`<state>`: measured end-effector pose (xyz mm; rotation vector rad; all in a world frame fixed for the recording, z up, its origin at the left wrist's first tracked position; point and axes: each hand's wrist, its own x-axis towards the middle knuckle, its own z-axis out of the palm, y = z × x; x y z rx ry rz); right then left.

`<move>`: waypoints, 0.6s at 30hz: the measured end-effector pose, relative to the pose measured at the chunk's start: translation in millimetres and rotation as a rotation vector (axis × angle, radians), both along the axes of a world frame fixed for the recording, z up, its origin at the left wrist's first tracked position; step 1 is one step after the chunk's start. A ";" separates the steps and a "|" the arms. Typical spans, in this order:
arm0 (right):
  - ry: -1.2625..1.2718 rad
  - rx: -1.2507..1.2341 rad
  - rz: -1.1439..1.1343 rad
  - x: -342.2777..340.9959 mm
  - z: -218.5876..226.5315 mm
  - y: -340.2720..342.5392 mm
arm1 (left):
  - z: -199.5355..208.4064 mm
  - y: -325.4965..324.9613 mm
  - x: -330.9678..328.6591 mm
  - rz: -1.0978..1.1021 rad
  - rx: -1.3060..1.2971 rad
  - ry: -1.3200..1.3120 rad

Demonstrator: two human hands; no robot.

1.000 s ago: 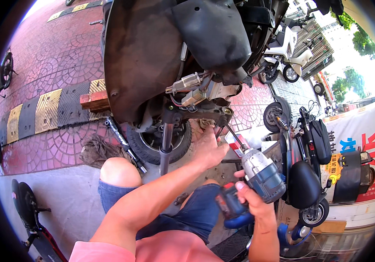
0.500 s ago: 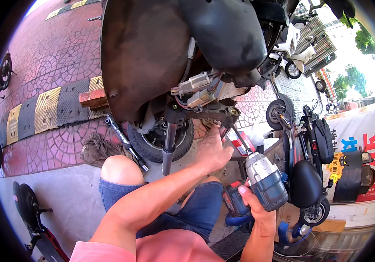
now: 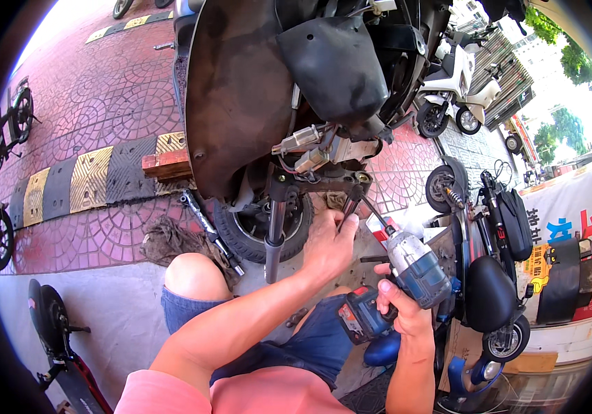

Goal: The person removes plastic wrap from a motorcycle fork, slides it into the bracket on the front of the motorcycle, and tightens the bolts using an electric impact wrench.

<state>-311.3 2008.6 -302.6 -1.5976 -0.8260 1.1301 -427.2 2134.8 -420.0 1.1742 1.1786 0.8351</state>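
My left hand (image 3: 329,250) is closed around the right-hand fork tube (image 3: 352,205), just below the fork clamp (image 3: 313,181) of a partly stripped scooter. My right hand (image 3: 406,312) grips a cordless impact driver (image 3: 417,268) by its handle, above the battery. The driver's long bit (image 3: 375,211) slants up to the right end of the clamp; I cannot tell whether its tip sits in a bolt. The other fork leg (image 3: 274,238) hangs from the clamp's left side. Wire connectors (image 3: 301,140) dangle above the clamp, under a black plastic cover (image 3: 334,65).
Behind the fork lies a wheel (image 3: 230,231), beside a loose shock absorber (image 3: 210,231) and a dirty rag (image 3: 172,241). Red blocks (image 3: 166,164) stand by a striped speed bump (image 3: 92,172). At right are a small black-seated scooter (image 3: 486,293) and a banner (image 3: 575,200).
My left hand has shifted from beneath the clamp to a hold on the fork tube. The driver stays by the clamp, its battery swung slightly left. The head view has moved a little.
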 end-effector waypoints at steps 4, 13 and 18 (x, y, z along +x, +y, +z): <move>0.016 -0.073 0.023 0.1 7.1 -4.8 | 21.2 6.8 -8.6 -0.230 -0.243 -0.489; -0.572 0.157 0.209 24.0 -18.2 -27.1 | 33.5 2.4 -0.1 -0.327 -0.284 -0.840; -0.252 -0.010 0.051 2.4 9.0 -28.5 | 19.2 5.1 -3.8 -0.416 -0.275 -0.830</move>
